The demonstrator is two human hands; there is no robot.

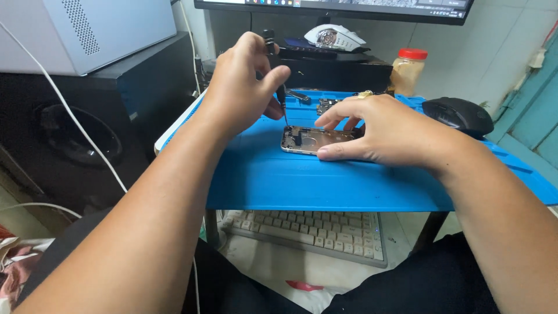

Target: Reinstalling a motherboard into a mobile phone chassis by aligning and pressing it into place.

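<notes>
While right hand (386, 131) steadies the phone frame (308, 139) — left hand (241, 87) grips a screwdriver (278, 75).

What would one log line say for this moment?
left hand: holds screwdriver, tip on phone frame | right hand: steadies phone frame | surface: blue mat

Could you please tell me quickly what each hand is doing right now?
Left hand: closed on a screwdriver, tip down at the opened phone.
Right hand: open, fingers spread, pressing on the phone on the blue mat.
</notes>
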